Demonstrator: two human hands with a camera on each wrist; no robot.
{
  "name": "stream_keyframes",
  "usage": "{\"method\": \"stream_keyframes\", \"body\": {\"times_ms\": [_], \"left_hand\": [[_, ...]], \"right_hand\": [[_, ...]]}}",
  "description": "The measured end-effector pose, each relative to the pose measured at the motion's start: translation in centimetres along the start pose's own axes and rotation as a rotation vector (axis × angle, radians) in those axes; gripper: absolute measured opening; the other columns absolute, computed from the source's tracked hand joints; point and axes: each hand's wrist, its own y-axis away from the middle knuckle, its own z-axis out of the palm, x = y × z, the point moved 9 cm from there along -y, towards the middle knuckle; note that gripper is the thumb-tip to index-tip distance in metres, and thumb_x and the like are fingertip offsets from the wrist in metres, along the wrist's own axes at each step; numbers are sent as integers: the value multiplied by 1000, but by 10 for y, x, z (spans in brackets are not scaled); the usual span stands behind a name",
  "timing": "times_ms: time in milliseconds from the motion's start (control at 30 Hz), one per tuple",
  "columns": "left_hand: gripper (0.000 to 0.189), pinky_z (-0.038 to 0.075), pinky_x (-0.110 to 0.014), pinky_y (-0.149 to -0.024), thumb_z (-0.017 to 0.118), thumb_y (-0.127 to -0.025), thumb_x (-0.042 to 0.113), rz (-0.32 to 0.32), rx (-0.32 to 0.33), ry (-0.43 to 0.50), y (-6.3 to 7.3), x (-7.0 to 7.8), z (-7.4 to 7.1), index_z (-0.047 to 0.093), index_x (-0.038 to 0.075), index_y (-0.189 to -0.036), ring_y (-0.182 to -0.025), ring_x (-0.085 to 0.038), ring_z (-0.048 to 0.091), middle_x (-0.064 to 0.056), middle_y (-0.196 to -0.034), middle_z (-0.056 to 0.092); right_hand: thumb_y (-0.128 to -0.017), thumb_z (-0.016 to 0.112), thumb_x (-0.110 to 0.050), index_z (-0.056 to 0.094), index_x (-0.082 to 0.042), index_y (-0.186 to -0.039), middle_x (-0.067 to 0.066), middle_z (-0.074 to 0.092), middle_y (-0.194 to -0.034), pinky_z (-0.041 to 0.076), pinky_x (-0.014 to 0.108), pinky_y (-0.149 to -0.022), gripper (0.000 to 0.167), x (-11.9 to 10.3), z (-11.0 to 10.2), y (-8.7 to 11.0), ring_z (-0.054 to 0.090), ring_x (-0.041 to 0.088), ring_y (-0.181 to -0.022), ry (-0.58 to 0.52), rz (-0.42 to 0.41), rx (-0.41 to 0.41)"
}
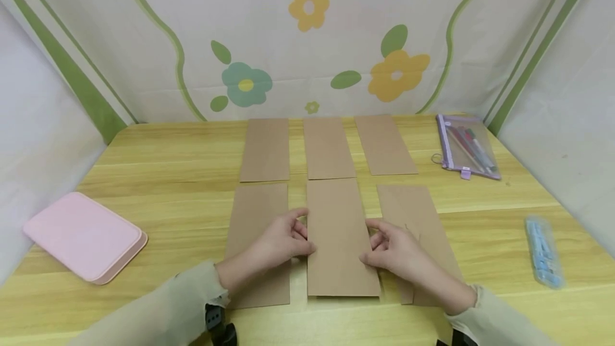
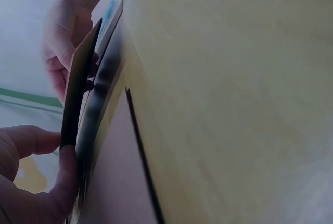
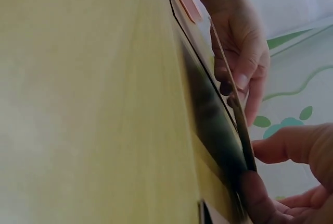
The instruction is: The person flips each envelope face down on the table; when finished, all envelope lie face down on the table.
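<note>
Both hands hold a brown rectangular cardboard sheet point(image 1: 338, 239) at the front middle of the table. The left hand point(image 1: 283, 236) pinches its left edge between thumb and fingers, and the right hand point(image 1: 396, 247) pinches its right edge. In both wrist views the held cardboard sheet point(image 2: 78, 86) point(image 3: 234, 88) is lifted off the table, with a dark shadow under it. Matching cardboard sheets lie under the forearms, one at the left point(image 1: 261, 207) and one at the right point(image 1: 430, 228). The far end of the held sheet meets the back middle sheet point(image 1: 329, 148).
Two more cardboard sheets lie at the back, left point(image 1: 265, 148) and right point(image 1: 386, 146). A pink case point(image 1: 86, 234) is at the table's left. On the right are a mesh zip pouch point(image 1: 468, 146) with pens and a clear packet of blue items point(image 1: 544, 252). Floral fabric point(image 1: 269, 25) hangs behind.
</note>
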Motion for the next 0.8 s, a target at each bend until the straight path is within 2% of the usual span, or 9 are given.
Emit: {"method": "stream_keyframes", "body": {"times_ms": [200,433,600,800], "left_hand": [[80,43,-23,-53,76,-68,0,-34,-29,-140,-6,-1,4,35,-6,-137,-63,-12,51,-6,-78,56],[80,40,-23,-50,76,-69,4,-59,-43,-281,-10,1,4,35,-5,-137,-57,-12,50,-3,-70,57],[86,42,-22,-45,73,-72,2,-66,-73,-285,-10,-1,10,24,-6,-142,-45,-11,55,-3,-56,59],[90,48,-24,-46,74,-72,0,-90,-72,-240,-9,-4,10,21,-5,-144,-44,-12,57,-5,-57,59]], "right_hand": [[-70,76,-10,43,11,-130,3,55,-76,41,21,-51,72,-1,-2,-5,49,12,-61,94,-19,-14],[-69,76,-12,47,8,-128,-1,54,-68,38,22,-51,69,-3,-4,-11,46,11,-58,184,-48,7],[-70,75,-10,48,5,-129,-2,51,-62,37,22,-47,66,-2,-4,-14,44,10,-52,236,-52,8],[-71,73,-9,47,5,-129,-2,49,-60,35,22,-45,65,-1,-3,-15,42,10,-50,249,-51,4]]}}
